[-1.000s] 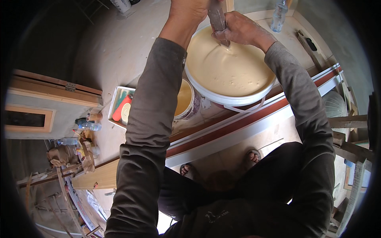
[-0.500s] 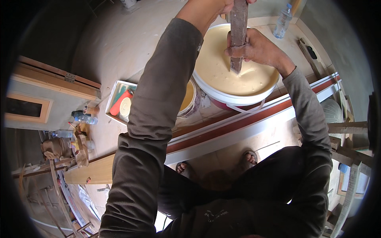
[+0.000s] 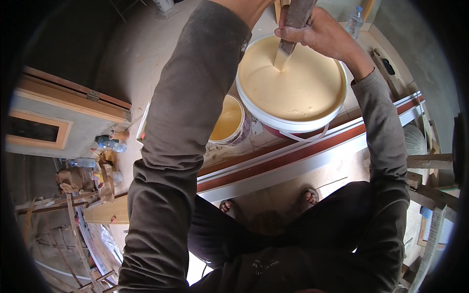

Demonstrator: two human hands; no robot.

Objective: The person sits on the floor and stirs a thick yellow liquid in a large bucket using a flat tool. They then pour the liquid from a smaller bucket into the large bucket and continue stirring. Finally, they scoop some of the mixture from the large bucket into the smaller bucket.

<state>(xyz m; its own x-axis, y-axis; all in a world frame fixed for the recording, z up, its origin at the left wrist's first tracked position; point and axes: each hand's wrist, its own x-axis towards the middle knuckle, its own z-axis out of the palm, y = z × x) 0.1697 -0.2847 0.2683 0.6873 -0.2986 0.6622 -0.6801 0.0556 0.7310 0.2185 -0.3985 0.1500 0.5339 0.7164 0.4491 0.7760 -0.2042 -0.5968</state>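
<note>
A large white bucket (image 3: pixel 298 126) holds thick cream-coloured paint (image 3: pixel 298 93). My right hand (image 3: pixel 325 34) is closed round a flat wooden stick (image 3: pixel 298 17), thumb across its front. The stick leans over the far part of the bucket, its cream-coated lower end in the paint. Only the wrist and back edge of my left hand (image 3: pixel 249 7) show at the top edge, near the stick's upper part; its fingers are out of the picture. A smaller bucket (image 3: pixel 243 124) with yellowish paint inside stands left of the large one, partly behind my left sleeve.
Long white and red-brown strips (image 3: pixel 293 156) lie across the floor between the buckets and my feet. A plastic bottle (image 3: pixel 354 22) stands beyond at the right, near a wooden-bladed tool (image 3: pixel 387 71). Bottles (image 3: pixel 111 144) and bags lie at the left; timber pieces (image 3: pixel 430 161) stand at the right.
The stick has gone left and away through the paint, now tilted, with its coated tip showing. Both hands have moved farther up; the left has mostly left the picture.
</note>
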